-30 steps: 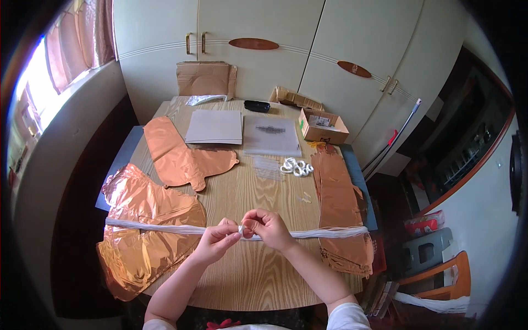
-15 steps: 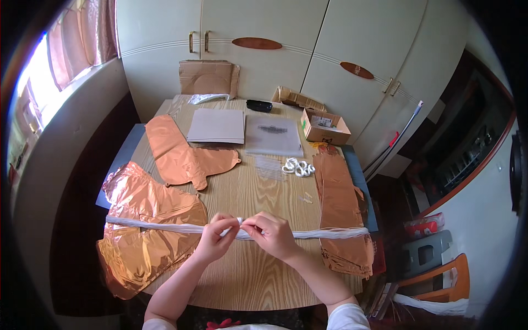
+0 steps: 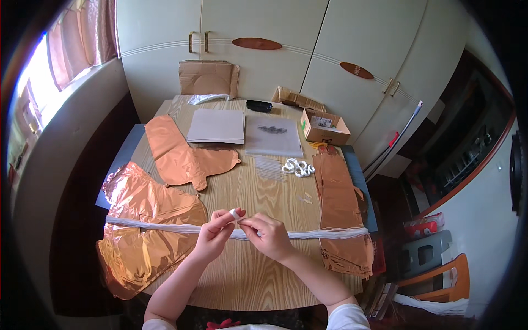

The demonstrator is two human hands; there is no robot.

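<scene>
Over the middle of the table, my left hand (image 3: 216, 231) is closed on a small coil of white ribbon (image 3: 235, 214), held up at the thumb and fingertips. Right beside it, my right hand (image 3: 268, 234) pinches at the ribbon's lower edge; the exact bit between those fingertips is too small to make out. Beneath both hands a long bundle of white strings (image 3: 319, 234) stretches across the table, partly hidden by them. Its left end lies over a shiny copper-coloured foil balloon (image 3: 154, 220), its right end over a stack of flat copper foil balloons (image 3: 338, 203).
Beyond my hands lie several white ribbon coils (image 3: 297, 167), clear thin straws (image 3: 269, 168), a translucent plastic sheet pack (image 3: 273, 137) and grey boards (image 3: 215, 125). Another flat foil balloon (image 3: 179, 154) is at the left. An open cardboard box (image 3: 325, 127) stands back right.
The white coil has tilted upward in my left fingers and shows more now. My right hand has shifted slightly left and stays close to it. The string bundle has not moved.
</scene>
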